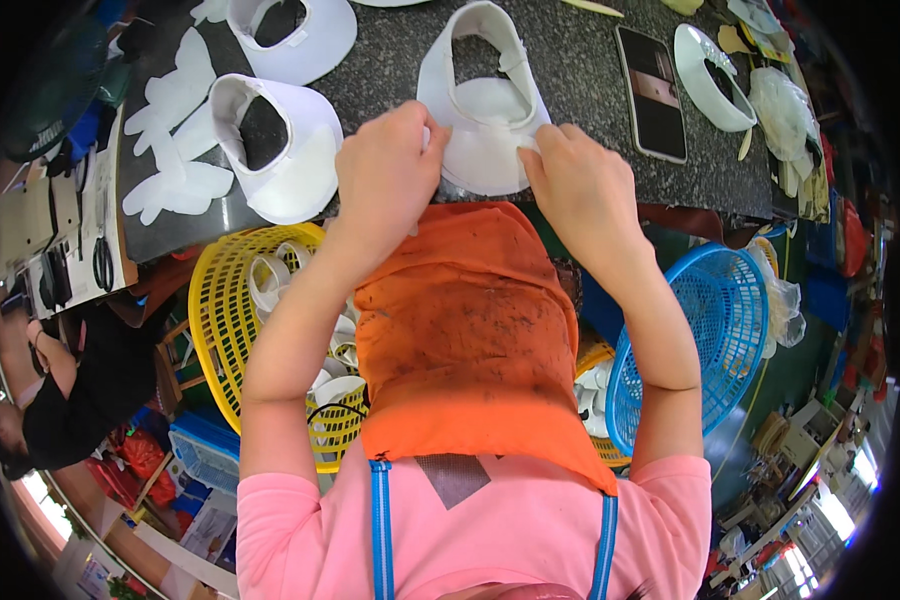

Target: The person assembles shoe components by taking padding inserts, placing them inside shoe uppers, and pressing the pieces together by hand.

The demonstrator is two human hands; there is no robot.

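A white shoe upper (482, 100) lies on the dark speckled worktable (580, 60), its opening facing away from me. My left hand (388, 165) pinches its near left edge. At the near right edge, my right hand (578, 185) grips the same piece. Both forearms come up past an orange apron (465, 330) that hangs over the table's front edge.
Two more white uppers (280, 150) (295, 35) and flat white cut pieces (170, 130) lie at the left. A phone (652, 92) and another white piece (710, 80) sit at the right. Below are a yellow basket (225, 310) and a blue basket (715, 330). Another person (70, 390) sits far left.
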